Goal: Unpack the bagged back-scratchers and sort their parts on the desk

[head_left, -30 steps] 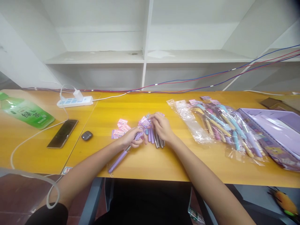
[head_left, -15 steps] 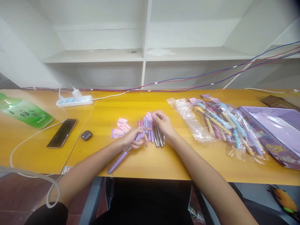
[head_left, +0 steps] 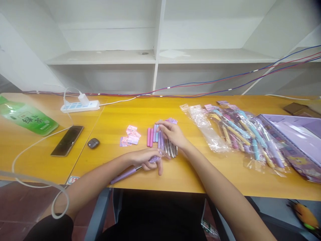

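My left hand [head_left: 146, 158] is closed around a purple-handled back scratcher [head_left: 126, 174] with a metal shaft, which slants down towards the table's front edge. Clear wrapping shows about its upper end, blurred near my fingertips. My right hand [head_left: 172, 132] hovers over a row of parts, fingers stretched to the left, with nothing visible in them. Beneath it lie several metal shafts [head_left: 172, 150] with purple claw heads [head_left: 171, 120] beyond. Pink handles [head_left: 149, 137], blue handles [head_left: 156, 136] and purple handles [head_left: 161, 144] line up on its left. Small printed cards [head_left: 131, 136] lie in a loose pile.
On the right, bagged back scratchers [head_left: 238, 130] are heaped beside a purple folder [head_left: 298, 137]. At left are a phone [head_left: 67, 140], a black earbud case [head_left: 93, 143], a green pouch [head_left: 30, 118] and a power strip [head_left: 80, 106]. A white cable [head_left: 15, 160] loops by my left arm.
My left hand and its back scratcher have shifted slightly down and right. My right hand held a small purple card before; its fingers now stretch left, without a visible card.
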The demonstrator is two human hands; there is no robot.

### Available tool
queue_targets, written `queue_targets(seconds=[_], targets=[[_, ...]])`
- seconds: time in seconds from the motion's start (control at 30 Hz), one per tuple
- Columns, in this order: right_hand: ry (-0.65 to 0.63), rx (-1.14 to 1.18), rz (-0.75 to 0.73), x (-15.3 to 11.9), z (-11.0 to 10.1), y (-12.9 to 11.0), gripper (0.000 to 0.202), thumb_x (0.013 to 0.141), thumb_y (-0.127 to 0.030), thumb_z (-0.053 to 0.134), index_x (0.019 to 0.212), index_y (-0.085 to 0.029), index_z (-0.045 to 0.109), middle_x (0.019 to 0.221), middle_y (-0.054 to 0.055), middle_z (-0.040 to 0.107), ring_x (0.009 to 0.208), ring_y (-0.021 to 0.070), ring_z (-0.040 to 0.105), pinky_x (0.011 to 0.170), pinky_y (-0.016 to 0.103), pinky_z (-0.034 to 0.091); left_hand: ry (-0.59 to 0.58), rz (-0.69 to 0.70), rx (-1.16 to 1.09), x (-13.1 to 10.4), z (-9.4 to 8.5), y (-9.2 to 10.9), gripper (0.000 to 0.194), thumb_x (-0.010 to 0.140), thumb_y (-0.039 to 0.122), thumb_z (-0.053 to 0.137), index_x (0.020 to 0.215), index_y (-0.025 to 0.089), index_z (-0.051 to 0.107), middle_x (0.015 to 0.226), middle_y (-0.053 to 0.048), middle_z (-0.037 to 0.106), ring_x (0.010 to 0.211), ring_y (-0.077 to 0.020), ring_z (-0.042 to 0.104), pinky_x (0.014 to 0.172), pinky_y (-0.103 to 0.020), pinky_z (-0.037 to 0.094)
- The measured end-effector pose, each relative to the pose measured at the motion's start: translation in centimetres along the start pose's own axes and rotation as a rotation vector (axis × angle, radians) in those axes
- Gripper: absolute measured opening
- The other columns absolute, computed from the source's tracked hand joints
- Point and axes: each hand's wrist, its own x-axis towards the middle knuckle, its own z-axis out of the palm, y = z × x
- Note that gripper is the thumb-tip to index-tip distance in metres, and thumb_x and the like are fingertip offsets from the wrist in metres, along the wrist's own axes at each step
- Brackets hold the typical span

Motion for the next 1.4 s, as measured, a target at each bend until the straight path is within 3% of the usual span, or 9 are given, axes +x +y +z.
queue_targets(seconds=[0.17,0.27,0.37,0.47,0.57,0.67,0.8,1.03,1.4], targets=[[0.076,0.008,-0.062,-0.8,-0.1,-0.7,0.045,0.094,-0.065,0.066,0.098,-0.020,0.071,0.077,-0.001,0.063,0.051,0.0094,0.043,0.046,0.025,0.033,0.032,0.083,-0.068,-0.2,-0.6,0.6,0.042,0.095,0.034,0.048,0.128,0.012,0.063,0.069,-0.007,0.069,0.036,-0.0049,0.013,0.033,-0.016,0.012],[0.022,0.040,-0.029,-1.4,0.4,-1.0,0.058,0.096,-0.076,0.056,0.087,-0.020,0.067,0.068,-0.001,0.059,0.049,0.0105,0.045,0.044,0.025,0.035,0.150,0.292,-0.241,-0.9,-1.3,1.5,0.041,0.094,0.040,0.049,0.116,0.009,0.066,0.065,-0.003,0.063,0.036,-0.0035,0.011,0.032,-0.016,0.013],[-0.130,0.107,0.043,-2.1,1.3,-1.4,0.068,0.098,-0.082,0.044,0.086,-0.019,0.065,0.067,0.001,0.063,0.044,0.0099,0.046,0.040,0.024,0.035,0.365,0.627,-0.446,-1.7,-2.1,2.4,0.038,0.093,0.039,0.049,0.113,0.011,0.067,0.064,0.003,0.054,0.038,-0.0033,0.009,0.033,-0.015,0.013],[-0.409,0.018,0.117,-2.8,2.5,-2.0,0.056,0.093,-0.073,0.064,0.095,-0.017,0.072,0.080,0.004,0.073,0.049,0.0095,0.054,0.046,0.023,0.043,0.564,0.887,-0.574,-2.0,-2.9,2.8,0.036,0.093,0.034,0.049,0.118,0.013,0.066,0.068,0.003,0.055,0.040,-0.0040,0.011,0.034,-0.015,0.013],[-0.633,-0.045,0.179,-3.5,4.1,-2.4,0.044,0.088,-0.060,0.078,0.100,-0.018,0.076,0.076,0.000,0.071,0.053,0.0102,0.057,0.052,0.023,0.045,0.697,0.991,-0.658,-1.4,-3.1,2.9,0.035,0.094,0.034,0.050,0.118,0.014,0.066,0.070,0.002,0.057,0.041,-0.0043,0.020,0.038,-0.015,0.022],[-0.668,0.017,0.207,-3.8,5.2,-2.5,0.039,0.092,-0.056,0.075,0.100,-0.018,0.075,0.058,-0.006,0.058,0.046,0.0088,0.049,0.046,0.021,0.037,0.731,0.980,-0.655,-0.8,-2.8,2.7,0.035,0.094,0.038,0.055,0.117,0.014,0.066,0.077,-0.002,0.065,0.051,-0.0076,0.045,0.052,-0.018,0.044],[-0.468,0.142,0.195,-3.5,4.8,-2.3,0.037,0.092,-0.055,0.075,0.103,-0.020,0.069,0.056,-0.006,0.060,0.040,0.0093,0.049,0.039,0.021,0.037,0.704,0.875,-0.440,-0.2,-2.4,1.9,0.045,0.088,0.050,0.066,0.118,0.016,0.063,0.090,-0.005,0.071,0.073,-0.0173,0.067,0.065,-0.027,0.055],[0.133,0.220,-0.003,-1.5,1.3,-1.9,0.052,0.078,-0.063,0.087,0.099,-0.024,0.060,0.069,-0.005,0.065,0.046,0.0108,0.056,0.041,0.024,0.047,0.719,0.717,0.060,0.7,-2.0,0.4,0.052,0.081,0.041,0.084,0.119,0.018,0.057,0.088,0.000,0.067,0.065,-0.0138,0.062,0.060,-0.026,0.051],[0.567,0.205,-0.128,-0.2,-2.5,-1.5,0.051,0.095,-0.072,0.064,0.082,-0.025,0.048,0.066,-0.004,0.053,0.052,0.0110,0.054,0.044,0.023,0.044,0.825,0.684,0.155,1.4,-2.4,-0.4,0.040,0.076,0.016,0.075,0.109,0.021,0.052,0.101,-0.001,0.060,0.072,-0.0110,0.061,0.063,-0.025,0.053]])
